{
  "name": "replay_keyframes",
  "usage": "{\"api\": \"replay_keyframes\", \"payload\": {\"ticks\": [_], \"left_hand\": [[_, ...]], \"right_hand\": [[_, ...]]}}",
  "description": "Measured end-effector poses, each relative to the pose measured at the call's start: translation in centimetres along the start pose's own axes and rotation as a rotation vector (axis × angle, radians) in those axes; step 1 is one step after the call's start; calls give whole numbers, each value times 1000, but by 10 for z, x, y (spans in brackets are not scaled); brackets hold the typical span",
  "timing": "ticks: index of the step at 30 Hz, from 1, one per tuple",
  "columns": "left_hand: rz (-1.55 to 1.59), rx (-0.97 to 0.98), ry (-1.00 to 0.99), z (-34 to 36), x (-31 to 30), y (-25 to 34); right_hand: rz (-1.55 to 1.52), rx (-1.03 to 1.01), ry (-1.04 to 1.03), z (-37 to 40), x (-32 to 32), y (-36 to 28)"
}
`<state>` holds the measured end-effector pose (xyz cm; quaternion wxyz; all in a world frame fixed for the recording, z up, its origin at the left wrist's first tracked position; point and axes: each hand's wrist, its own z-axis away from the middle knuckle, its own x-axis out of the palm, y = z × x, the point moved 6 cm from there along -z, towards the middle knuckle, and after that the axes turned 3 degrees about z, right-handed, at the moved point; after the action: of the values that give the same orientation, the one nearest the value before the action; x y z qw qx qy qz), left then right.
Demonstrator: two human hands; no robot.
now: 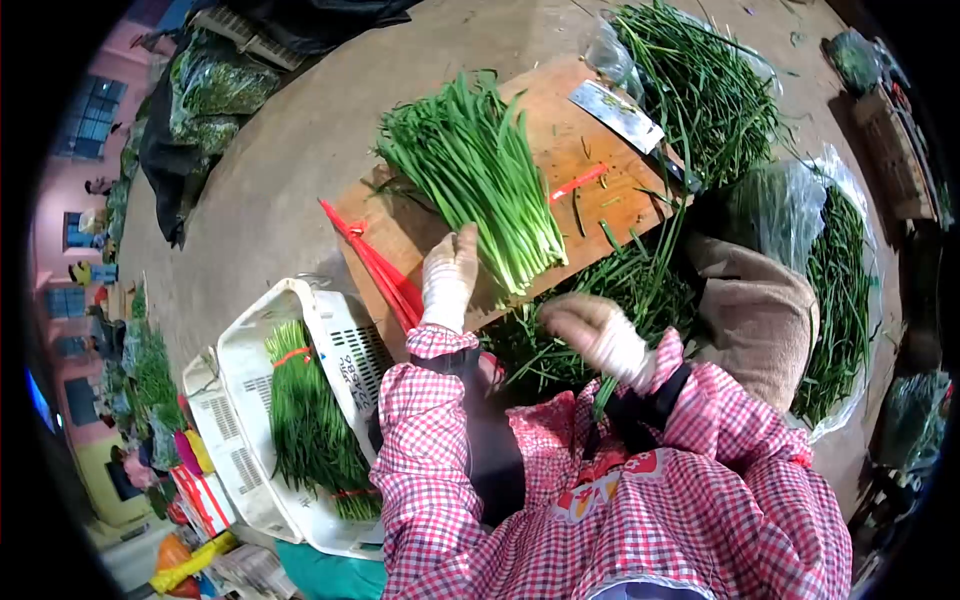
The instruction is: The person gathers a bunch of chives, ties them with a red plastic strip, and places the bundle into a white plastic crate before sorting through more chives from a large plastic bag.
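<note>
A large bunch of garlic chives (470, 175) lies across the wooden board (360, 215), its pale cut ends toward me. My left hand (452, 268), wrapped in white tape at the wrist, rests against the bunch's left side with its fingers stretched out. Right of the pale ends, my right hand (590, 325), also taped, hovers over loose chives (640, 290), fingers extended and nothing visible in them. On the board lie a cleaver (618, 112), a short red strip (578, 183) and, at the left edge, several long red ties (385, 275).
A white plastic basket (312, 300) at my left contains a tied chive bundle (312, 425). Piles of loose chives (700, 95) sit on plastic beyond the board, with more chives (838, 300) in a clear bag at right. A brown cloth (755, 310) covers my knee.
</note>
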<state>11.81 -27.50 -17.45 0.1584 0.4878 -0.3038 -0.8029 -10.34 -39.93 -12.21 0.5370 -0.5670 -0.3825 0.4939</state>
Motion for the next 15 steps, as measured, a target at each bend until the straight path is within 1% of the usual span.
{"api": "replay_keyframes", "payload": {"ticks": [1, 2, 4, 5, 6, 8, 10, 11, 13, 14, 15], "left_hand": [[0, -12, 24, 0, 0, -2], [37, -35, -12, 5, -3, 2], [-6, 1, 31, 13, -3, 6], [-28, 18, 53, 17, -4, 9], [-85, 55, 86, 21, -6, 14], [-211, 156, 167, 31, -7, 26], [-222, 108, 105, 30, -2, 28], [-194, 93, 87, 30, 1, 29], [-171, 75, 85, 25, 7, 20], [-172, 70, 110, 21, 9, 11], [-136, 67, 89, 22, 9, 9]], "right_hand": [[70, 68, -119, 13, 20, 17], [136, 135, -244, 22, 39, 33], [183, 35, -298, 26, 64, 48], [259, 7, -307, 21, 74, 56], [282, -71, -225, 16, 81, 64], [437, -50, -223, -11, 93, 76], [382, -151, -46, -38, 89, 78], [334, 14, -143, -44, 89, 78], [284, 49, -173, -32, 71, 51], [363, 127, -223, -24, 80, 67], [247, 92, -102, -7, 72, 63]]}}
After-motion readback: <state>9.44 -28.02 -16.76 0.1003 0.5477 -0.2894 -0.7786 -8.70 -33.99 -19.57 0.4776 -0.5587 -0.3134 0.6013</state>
